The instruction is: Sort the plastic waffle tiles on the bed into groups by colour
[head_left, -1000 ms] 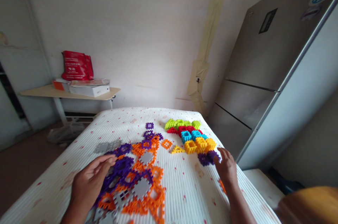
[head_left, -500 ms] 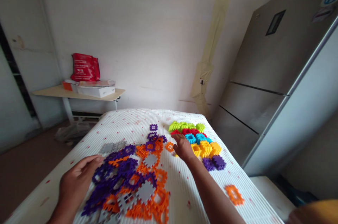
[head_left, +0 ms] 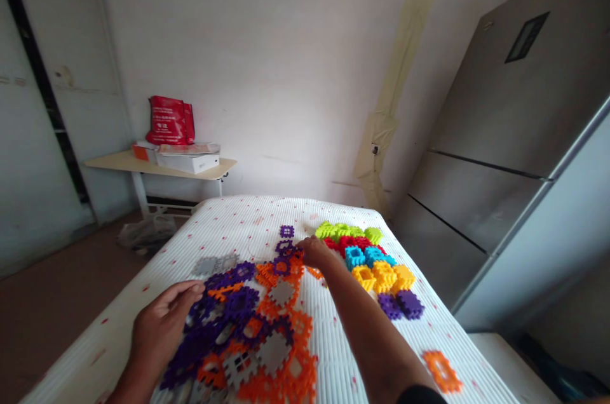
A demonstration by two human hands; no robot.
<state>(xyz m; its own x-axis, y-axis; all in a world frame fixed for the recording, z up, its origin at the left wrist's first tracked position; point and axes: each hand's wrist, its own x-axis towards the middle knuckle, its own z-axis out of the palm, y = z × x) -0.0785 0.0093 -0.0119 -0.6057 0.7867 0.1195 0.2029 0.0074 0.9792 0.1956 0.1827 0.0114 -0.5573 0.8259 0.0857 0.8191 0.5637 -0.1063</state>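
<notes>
A loose heap of flat purple, orange and grey interlocking tiles (head_left: 257, 321) lies on a white ribbed cover with red dots (head_left: 238, 220). My left hand (head_left: 162, 328) rests on the heap's left edge, fingers curled over purple tiles. My right hand (head_left: 315, 251) reaches across to the heap's far end, fingers closed around a purple tile (head_left: 286, 246). To the right stand rows of built cubes: green (head_left: 345, 230), red, blue (head_left: 365, 255), yellow (head_left: 384, 276) and purple (head_left: 400, 304).
One orange tile (head_left: 442, 371) lies alone near the right edge. A silver fridge (head_left: 505, 156) stands at the right. A side table (head_left: 157, 168) against the wall carries a red bag (head_left: 170, 121) and a white box.
My right hand left the purple cubes at the right and swung left across the bed to the purple tiles at the heap's far end. The camera turned slightly left.
</notes>
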